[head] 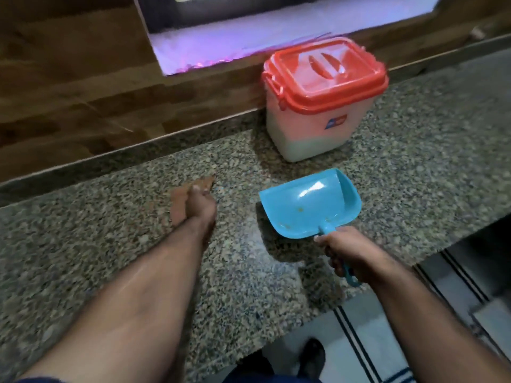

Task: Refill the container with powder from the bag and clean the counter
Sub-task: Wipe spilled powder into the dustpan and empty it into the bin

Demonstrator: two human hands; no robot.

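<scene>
The picture is a bit dim and soft all over. Bright pinkish-white light glows from the window [276, 26] at the top, too bright to see through. The left hand [197, 205] is smeared with blur. The blue dustpan [309, 205] has shiny white spots and throws a dark shadow on the worktop [110, 244]. Straight lines bend near the edges. The corners look darker.

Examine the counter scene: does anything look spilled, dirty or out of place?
Yes. A few yellowish specks lie inside the blue dustpan, held by the right hand. The left hand is motion-blurred on the counter. The container stands upright, lid on.
</scene>
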